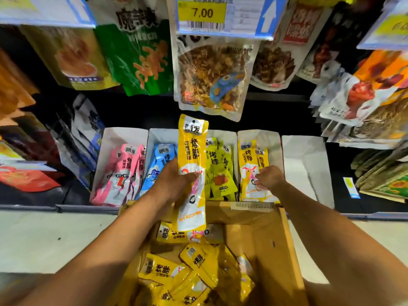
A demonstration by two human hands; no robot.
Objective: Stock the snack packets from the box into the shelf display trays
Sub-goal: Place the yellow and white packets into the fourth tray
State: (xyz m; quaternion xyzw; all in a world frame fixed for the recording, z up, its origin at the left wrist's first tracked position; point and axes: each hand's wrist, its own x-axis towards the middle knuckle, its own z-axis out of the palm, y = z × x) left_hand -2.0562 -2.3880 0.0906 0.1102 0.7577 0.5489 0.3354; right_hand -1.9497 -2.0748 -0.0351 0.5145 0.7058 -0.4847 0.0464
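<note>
Yellow snack packet (191, 171) stands upright, gripped by the left hand (174, 180) above the cardboard box (271, 244); the right hand (268, 177) pinches packets in the yellow tray (260, 138).

Single head-worn wide-angle view, facing forward and steeply down, close to the shelf (66, 207). Box (265, 235) sits right under the camera, both forearms reaching in from the bottom edge. Trays (306, 164) lie mid-frame, hanging bags (212, 74) near the top, edges bent by the lens.
</note>
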